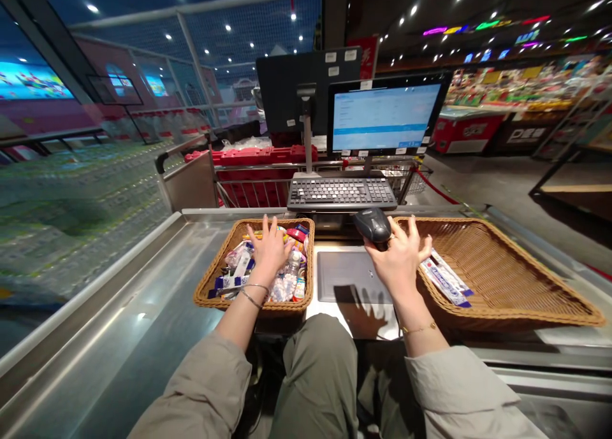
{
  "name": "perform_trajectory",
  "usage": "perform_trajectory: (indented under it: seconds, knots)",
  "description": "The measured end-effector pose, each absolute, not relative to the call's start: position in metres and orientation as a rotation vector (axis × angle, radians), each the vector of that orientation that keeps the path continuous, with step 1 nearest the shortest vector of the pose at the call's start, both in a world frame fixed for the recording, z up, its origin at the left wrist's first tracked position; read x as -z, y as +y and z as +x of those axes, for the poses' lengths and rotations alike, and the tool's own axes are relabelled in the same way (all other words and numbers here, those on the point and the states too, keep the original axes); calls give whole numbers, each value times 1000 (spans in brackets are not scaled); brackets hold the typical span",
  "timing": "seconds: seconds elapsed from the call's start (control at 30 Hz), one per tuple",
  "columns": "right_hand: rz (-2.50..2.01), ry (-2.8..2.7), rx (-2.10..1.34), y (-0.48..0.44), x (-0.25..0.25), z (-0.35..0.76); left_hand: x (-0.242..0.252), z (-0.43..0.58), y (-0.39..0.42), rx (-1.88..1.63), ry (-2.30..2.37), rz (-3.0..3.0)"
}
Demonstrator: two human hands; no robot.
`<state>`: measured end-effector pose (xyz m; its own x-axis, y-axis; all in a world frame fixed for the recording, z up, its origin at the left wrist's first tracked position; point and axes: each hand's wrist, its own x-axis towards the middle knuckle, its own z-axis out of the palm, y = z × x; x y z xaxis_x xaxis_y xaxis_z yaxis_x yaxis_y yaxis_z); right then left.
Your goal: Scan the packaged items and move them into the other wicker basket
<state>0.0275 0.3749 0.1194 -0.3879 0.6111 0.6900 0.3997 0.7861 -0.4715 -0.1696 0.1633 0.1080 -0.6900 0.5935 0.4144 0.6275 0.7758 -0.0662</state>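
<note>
My left hand [270,250] is over a wicker basket [205,291] filled with small packaged goods [285,283], its fingers spread apart. Among the goods are dark-blue and white packets and clear wrapped pieces. My right hand [399,260] also has its fingers spread. A black barcode scanner [373,225] shows just beyond it, between the thumb and forefinger. The hand hides the scanner's lower part, and I cannot tell what supports it. To the right, a long white and blue toothpaste box [445,278] lies in a larger wicker basket [521,267].
A grey flat plate [335,276] lies between the baskets. Behind it are a keyboard [342,192] and a lit monitor [385,119]. The metal counter [157,318] runs along the left. A shopping cart [248,187] stands beyond, with stacked bottle packs [86,222] on the left.
</note>
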Motion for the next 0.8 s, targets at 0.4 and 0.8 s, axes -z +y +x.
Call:
perform_trajectory:
  seconds: [0.4,0.8]
  knots:
    - [-762,-2042,-285,377,-114,30,-101,-181,174,-20,-2753,-836]
    - [-766,-2039,-290,378,-113,32,-113,-181,173,209,-2834,-876]
